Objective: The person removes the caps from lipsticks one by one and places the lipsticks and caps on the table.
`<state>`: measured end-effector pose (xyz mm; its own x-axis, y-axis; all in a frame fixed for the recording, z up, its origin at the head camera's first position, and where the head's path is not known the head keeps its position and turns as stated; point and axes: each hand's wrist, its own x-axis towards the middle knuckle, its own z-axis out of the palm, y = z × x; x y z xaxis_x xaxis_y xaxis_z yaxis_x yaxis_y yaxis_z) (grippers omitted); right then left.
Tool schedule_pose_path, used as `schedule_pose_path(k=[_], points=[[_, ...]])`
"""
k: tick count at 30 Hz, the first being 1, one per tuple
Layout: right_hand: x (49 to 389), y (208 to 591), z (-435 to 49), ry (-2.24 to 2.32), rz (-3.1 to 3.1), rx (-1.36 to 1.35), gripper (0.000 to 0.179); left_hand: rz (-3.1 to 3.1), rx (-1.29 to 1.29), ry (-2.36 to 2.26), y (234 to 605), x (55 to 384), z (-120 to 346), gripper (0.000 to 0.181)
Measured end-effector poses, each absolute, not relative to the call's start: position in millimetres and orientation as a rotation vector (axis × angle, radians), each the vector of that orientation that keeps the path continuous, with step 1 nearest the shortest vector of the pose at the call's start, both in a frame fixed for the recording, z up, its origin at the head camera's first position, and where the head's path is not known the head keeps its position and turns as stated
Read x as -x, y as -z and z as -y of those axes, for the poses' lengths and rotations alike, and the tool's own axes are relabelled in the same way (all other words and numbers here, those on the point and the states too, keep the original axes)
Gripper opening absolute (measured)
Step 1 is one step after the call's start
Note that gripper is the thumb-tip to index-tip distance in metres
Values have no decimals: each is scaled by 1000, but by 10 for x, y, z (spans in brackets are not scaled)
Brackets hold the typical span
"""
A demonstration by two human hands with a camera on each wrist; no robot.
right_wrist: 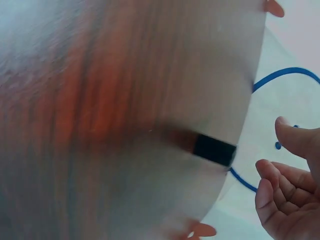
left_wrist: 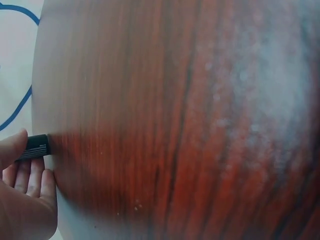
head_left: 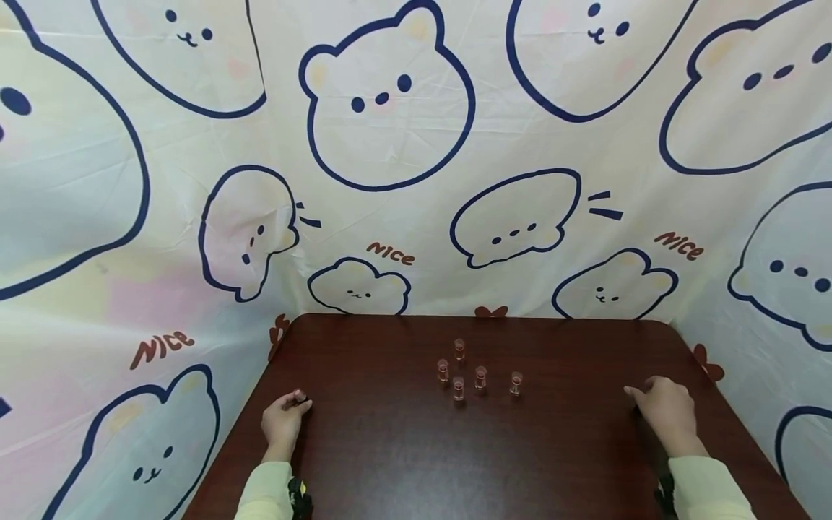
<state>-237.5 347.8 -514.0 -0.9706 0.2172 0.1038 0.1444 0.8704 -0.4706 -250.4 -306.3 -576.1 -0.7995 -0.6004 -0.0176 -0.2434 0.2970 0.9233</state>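
My left hand (head_left: 282,422) is over the left side of the brown table. In the left wrist view, its thumb and fingers pinch a small black block (left_wrist: 38,146) with fine pale print on one face. Toward the table's right edge is my right hand (head_left: 669,415). The right wrist view shows a plain black block (right_wrist: 215,149) on the tabletop, apart from that hand's loosely curled fingers (right_wrist: 268,172). Between the hands, farther back, stand several tiny clear cups, including a rear cup (head_left: 459,349), a front cup (head_left: 458,390) and a rightmost cup (head_left: 516,383).
The dark brown wooden table (head_left: 390,448) has rounded far corners and a glossy surface. A pale cloth (head_left: 403,217) with blue-outlined cartoon animals hangs behind it and along both sides.
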Motion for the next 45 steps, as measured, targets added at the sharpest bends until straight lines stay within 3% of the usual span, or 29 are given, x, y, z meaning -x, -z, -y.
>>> schedule_pose_path(k=[11,26,45], points=[[2427,5054,-3189,-778,2814,251,48,2343,-726,1407,5719,2479,3083,37],[2654,5173,-2488,-1003,2827,-194,46,2364,-705,1327,5745,2469,3079,37],[2774,5311,-1955,-1117,2866,-214,39,2388,-708,1307,5714,2462,3078,36]])
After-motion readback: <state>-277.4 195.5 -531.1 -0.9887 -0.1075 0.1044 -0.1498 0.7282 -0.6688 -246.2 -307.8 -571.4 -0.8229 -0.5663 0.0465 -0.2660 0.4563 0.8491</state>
